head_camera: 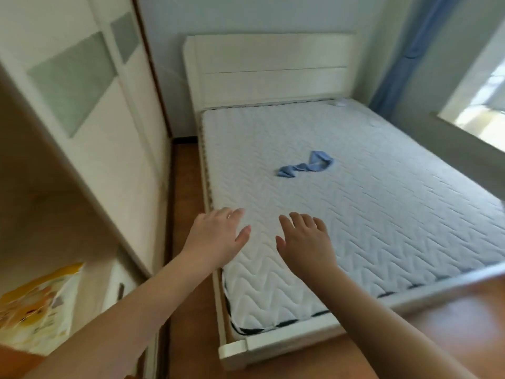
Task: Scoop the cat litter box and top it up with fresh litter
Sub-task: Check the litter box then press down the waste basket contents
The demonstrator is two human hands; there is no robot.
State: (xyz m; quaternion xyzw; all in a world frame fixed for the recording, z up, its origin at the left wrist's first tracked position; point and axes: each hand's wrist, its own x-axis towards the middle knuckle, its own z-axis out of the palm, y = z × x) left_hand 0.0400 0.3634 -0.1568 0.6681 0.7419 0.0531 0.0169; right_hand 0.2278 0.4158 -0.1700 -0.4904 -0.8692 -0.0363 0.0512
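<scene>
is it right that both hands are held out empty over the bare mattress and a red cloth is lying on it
Not quite: the cloth is blue, not red. The head view shows it crumpled on the bare mattress, with the left hand and right hand held out empty.

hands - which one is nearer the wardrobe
The left hand: it hovers over the mattress edge on the wardrobe side, while the right hand is farther in.

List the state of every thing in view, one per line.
left hand: open, empty
right hand: open, empty
mattress: bare, no sheet
blue cloth: crumpled, lying on mattress
wardrobe door: slid open at left
yellow bag: standing upright inside wardrobe
</scene>
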